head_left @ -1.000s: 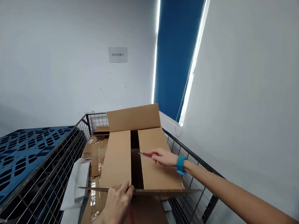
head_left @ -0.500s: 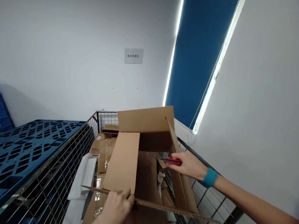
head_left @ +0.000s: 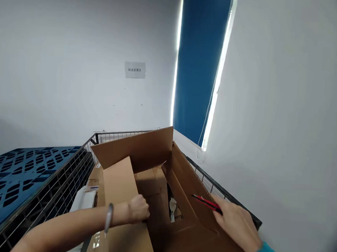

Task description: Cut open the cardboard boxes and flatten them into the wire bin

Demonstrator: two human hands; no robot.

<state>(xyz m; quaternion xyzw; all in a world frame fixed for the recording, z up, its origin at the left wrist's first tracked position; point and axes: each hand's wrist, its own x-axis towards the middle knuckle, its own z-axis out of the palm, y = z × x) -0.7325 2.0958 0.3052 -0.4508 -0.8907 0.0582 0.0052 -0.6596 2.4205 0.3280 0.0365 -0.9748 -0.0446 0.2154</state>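
A large brown cardboard box (head_left: 144, 151) lies opened up inside a black wire cage (head_left: 70, 173). My left hand (head_left: 138, 209) reaches into the box and grips the edge of its left flap (head_left: 117, 179). My right hand (head_left: 235, 223), with a teal wristband, presses on the box's right flap (head_left: 188, 183) while holding a red and black utility knife (head_left: 206, 202) that points up and to the left. A gap in the box bottom shows white material (head_left: 173, 209) underneath.
Flattened cardboard and white sheets (head_left: 82, 202) lie in the cage under the box. Blue plastic pallets (head_left: 10, 174) stand left of the cage. A white wall with a small paper sign (head_left: 135, 69) is behind, and a blue window blind (head_left: 198, 63) hangs at the right.
The right flap has swung outward and the box has opened wider. My left hand moved from the near edge into the box. My right hand with the knife dropped lower and to the right.
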